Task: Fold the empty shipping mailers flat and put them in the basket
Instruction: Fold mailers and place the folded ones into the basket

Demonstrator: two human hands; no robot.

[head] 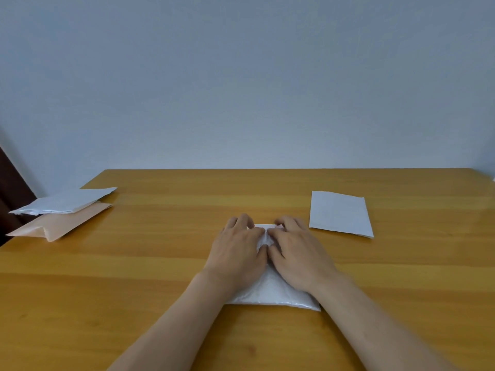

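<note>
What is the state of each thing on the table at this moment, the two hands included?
left hand: fingers fairly straight, presses on the middle mailer
right hand: the same, beside the left hand
middle mailer: white, lies on the table, pressed down under both hands
right mailer: white, lies flat, untouched
left white mailer: lies on the peach mailer, untouched
peach mailer: lies under it, partly covered
</note>
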